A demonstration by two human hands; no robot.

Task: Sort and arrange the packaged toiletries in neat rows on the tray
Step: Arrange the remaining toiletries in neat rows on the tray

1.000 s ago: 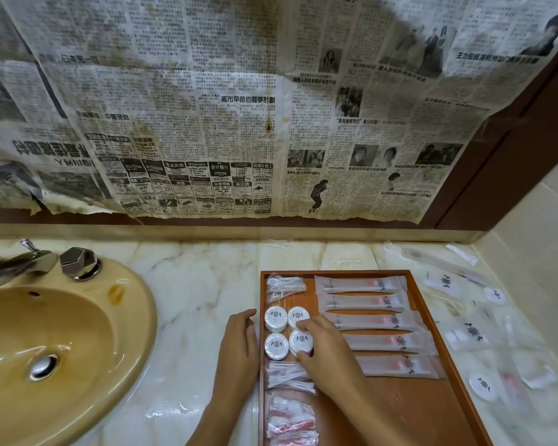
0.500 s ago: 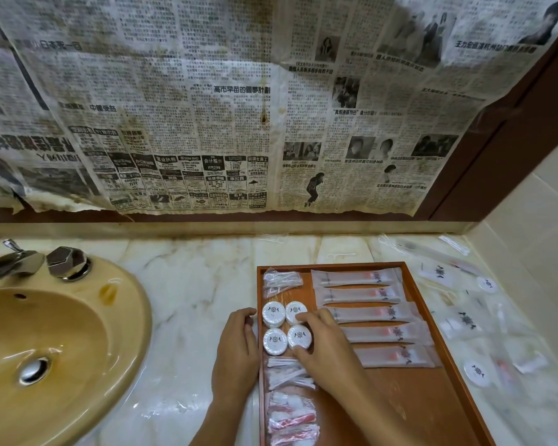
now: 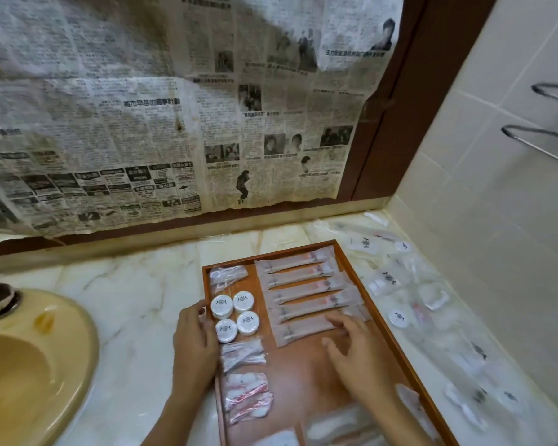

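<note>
A wooden tray (image 3: 351,262) lies on the marble counter. On its right side, several long toothbrush packets (image 3: 303,292) lie in a column. Several round white soap discs (image 3: 234,312) form a square at the left, with clear packets above (image 3: 226,275) and below (image 3: 242,354), and a red-and-white packet (image 3: 248,397) nearer me. My left hand (image 3: 194,342) rests flat on the tray's left rim, holding nothing. My right hand (image 3: 351,349) hovers blurred over the tray's bare middle, fingers spread, by the lowest long packet.
Loose packaged toiletries (image 3: 400,317) are scattered on the counter right of the tray, up to the tiled wall. A yellow sink (image 3: 45,365) sits at the left. Newspaper (image 3: 142,123) covers the mirror behind. Blurred packets lie at the tray's near end (image 3: 335,426).
My right hand has left the soap discs and swung right, over the tray's middle. The camera has turned right and tilted. My left hand stays on the tray's left rim.
</note>
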